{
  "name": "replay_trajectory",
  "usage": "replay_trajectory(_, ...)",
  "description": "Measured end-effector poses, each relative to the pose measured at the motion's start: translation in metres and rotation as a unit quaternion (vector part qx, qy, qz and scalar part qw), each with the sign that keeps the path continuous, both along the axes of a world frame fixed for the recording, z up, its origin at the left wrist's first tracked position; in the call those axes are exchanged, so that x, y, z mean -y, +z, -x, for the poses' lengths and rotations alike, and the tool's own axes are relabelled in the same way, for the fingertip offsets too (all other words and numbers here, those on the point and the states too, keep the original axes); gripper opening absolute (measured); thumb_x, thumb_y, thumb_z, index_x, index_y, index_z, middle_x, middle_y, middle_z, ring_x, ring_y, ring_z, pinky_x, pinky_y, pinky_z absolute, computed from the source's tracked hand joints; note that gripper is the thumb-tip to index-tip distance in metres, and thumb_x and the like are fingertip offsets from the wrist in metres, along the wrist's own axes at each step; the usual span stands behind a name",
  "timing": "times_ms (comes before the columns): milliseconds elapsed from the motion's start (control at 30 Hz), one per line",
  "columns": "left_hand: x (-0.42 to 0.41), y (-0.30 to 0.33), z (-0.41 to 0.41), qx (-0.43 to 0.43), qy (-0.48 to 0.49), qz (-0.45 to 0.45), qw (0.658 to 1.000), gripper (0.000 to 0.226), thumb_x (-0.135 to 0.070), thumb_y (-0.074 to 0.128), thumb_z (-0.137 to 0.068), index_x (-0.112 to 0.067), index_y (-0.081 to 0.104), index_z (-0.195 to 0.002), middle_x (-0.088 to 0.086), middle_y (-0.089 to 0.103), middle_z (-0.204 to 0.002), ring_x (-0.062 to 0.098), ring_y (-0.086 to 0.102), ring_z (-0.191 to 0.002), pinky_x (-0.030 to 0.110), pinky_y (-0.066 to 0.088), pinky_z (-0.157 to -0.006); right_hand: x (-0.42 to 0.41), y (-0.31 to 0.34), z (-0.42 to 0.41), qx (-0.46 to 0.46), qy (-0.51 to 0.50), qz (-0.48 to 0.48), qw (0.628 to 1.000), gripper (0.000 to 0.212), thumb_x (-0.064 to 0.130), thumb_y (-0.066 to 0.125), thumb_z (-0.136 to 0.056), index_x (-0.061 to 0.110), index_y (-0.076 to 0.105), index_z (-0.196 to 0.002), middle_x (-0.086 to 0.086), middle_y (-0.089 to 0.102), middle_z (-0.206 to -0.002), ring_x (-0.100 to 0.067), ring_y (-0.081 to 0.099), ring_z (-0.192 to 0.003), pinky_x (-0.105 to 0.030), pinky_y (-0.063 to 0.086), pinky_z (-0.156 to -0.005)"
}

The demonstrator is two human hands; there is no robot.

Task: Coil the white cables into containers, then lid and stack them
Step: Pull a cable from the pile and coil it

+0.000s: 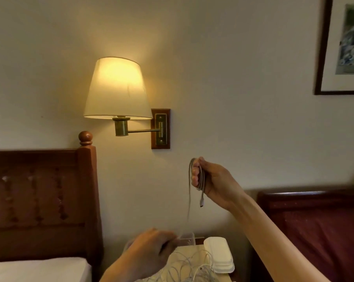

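Observation:
My right hand [210, 180] is raised in front of the wall and grips a partly wound white cable [202, 181]. Its plug end [201, 202] dangles below the fist. One strand runs down from the fist to my left hand [149, 251], which pinches it low over the nightstand; that hand is blurred. A loose tangle of more white cables [192, 267] lies on the nightstand under the left hand. A stack of white lids [218, 255] sits to the right of the tangle. A clear container [187, 239] shows just behind the left hand, partly hidden.
The nightstand [196, 248] stands between two beds with dark wooden headboards, one on the left [41, 200] and one on the right [314, 216]. A lit wall lamp [117, 90] hangs above, and a framed picture [343, 45] is at the upper right.

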State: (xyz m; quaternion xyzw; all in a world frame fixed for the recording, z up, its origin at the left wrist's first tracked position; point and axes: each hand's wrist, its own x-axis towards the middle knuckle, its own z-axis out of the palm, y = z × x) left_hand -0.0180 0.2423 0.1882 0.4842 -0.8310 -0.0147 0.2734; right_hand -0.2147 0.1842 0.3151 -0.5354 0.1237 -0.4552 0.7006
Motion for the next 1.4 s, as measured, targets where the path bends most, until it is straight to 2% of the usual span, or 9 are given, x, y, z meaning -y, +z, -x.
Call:
replay_trajectory(200, -0.029, 0.085, 0.017, -0.088, -0.11, 0.168, 0.976, 0.026, -0.033, 0.045, -0.102, -0.036, 0.043, -0.076, -0.017, 0.04, -0.056, 0.004, 0.042, -0.048, 0.018, 0.03, -0.051, -0.004, -0.013, -0.002, -0.144, -0.115, 0.146, 0.972, 0.035, 0.024, 0.035, -0.105, 0.003, 0.06, -0.091, -0.012, 0.068, -0.074, -0.023, 0.067, -0.068, -0.03, 0.056, -0.066)
replay_trajectory(400, 0.001, 0.119, 0.008, -0.124, -0.028, 0.28, 0.952, 0.018, -0.034, 0.044, -0.101, -0.029, 0.054, -0.087, -0.016, 0.052, -0.067, 0.006, 0.054, -0.06, 0.018, 0.04, -0.055, -0.021, -0.018, -0.005, -0.216, -0.086, 0.224, 0.946, 0.041, 0.024, 0.031, -0.106, 0.008, 0.062, -0.086, -0.005, 0.056, -0.059, -0.016, 0.052, -0.052, -0.023, 0.047, -0.058)
replay_trajectory(600, 0.008, 0.105, 0.016, -0.287, -0.003, 0.037, 0.957, 0.023, -0.03, 0.046, -0.1, -0.026, 0.063, -0.115, -0.018, 0.062, -0.083, -0.001, 0.058, -0.077, 0.013, 0.045, -0.069, -0.021, -0.009, 0.0, -0.197, -0.032, 0.141, 0.97, 0.042, 0.022, 0.029, -0.107, 0.009, 0.052, -0.075, 0.007, 0.035, -0.05, -0.008, 0.027, -0.045, -0.017, 0.028, -0.044)
replay_trajectory(667, 0.007, 0.101, 0.021, -0.367, -0.049, -0.081, 0.925, 0.028, -0.026, 0.044, -0.102, -0.022, 0.068, -0.114, -0.013, 0.049, -0.063, 0.004, 0.042, -0.055, 0.018, 0.032, -0.052, -0.018, -0.009, 0.003, -0.195, -0.013, 0.124, 0.973, 0.042, 0.022, 0.028, -0.107, 0.01, 0.05, -0.073, 0.006, 0.032, -0.052, -0.008, 0.024, -0.046, -0.017, 0.027, -0.044)
replay_trajectory(733, 0.007, 0.101, 0.021, -0.443, -0.089, -0.168, 0.876, 0.032, -0.025, 0.044, -0.103, -0.01, 0.07, -0.112, 0.001, 0.044, -0.066, 0.009, 0.028, -0.055, 0.026, 0.02, -0.052, -0.016, -0.01, 0.005, -0.199, -0.006, 0.112, 0.974, 0.044, 0.022, 0.027, -0.107, 0.012, 0.049, -0.07, 0.005, 0.03, -0.053, -0.009, 0.022, -0.047, -0.019, 0.025, -0.045)
replay_trajectory(833, 0.007, 0.1, 0.02, -0.48, -0.119, -0.25, 0.832, 0.037, -0.029, 0.042, -0.102, -0.001, 0.066, -0.107, 0.003, 0.056, -0.078, 0.01, 0.03, -0.059, 0.025, 0.024, -0.054, -0.015, -0.009, 0.006, -0.203, -0.012, 0.1, 0.974, 0.044, 0.022, 0.027, -0.107, 0.013, 0.048, -0.069, 0.006, 0.028, -0.052, -0.009, 0.021, -0.047, -0.019, 0.024, -0.045)
replay_trajectory(1067, 0.005, 0.105, 0.028, -0.45, -0.104, -0.258, 0.849, 0.04, -0.05, 0.04, -0.097, -0.019, 0.047, -0.073, -0.002, 0.048, -0.068, 0.009, 0.033, -0.058, 0.025, 0.027, -0.055, -0.013, -0.007, 0.001, -0.23, -0.063, 0.14, 0.961, 0.041, 0.024, 0.03, -0.107, 0.011, 0.05, -0.073, 0.007, 0.031, -0.053, -0.009, 0.025, -0.048, -0.02, 0.026, -0.047)
replay_trajectory(1267, 0.007, 0.103, 0.028, -0.464, -0.1, -0.255, 0.842, 0.043, -0.054, 0.042, -0.096, -0.015, 0.056, -0.082, -0.004, 0.037, -0.065, 0.011, 0.031, -0.06, 0.026, 0.027, -0.055, -0.009, -0.007, -0.002, -0.191, -0.058, 0.1, 0.975, 0.04, 0.023, 0.03, -0.107, 0.009, 0.05, -0.074, 0.005, 0.03, -0.053, -0.01, 0.024, -0.047, -0.022, 0.024, -0.048)
replay_trajectory(1400, 0.011, 0.104, 0.037, -0.458, -0.045, -0.179, 0.87, 0.042, -0.054, 0.045, -0.095, -0.016, 0.054, -0.077, -0.004, 0.04, -0.065, 0.011, 0.036, -0.061, 0.023, 0.033, -0.056, -0.01, -0.012, -0.006, -0.22, -0.114, 0.156, 0.956, 0.042, 0.026, 0.031, -0.107, 0.009, 0.059, -0.08, 0.0, 0.046, -0.057, -0.014, 0.043, -0.054, -0.025, 0.043, -0.057)
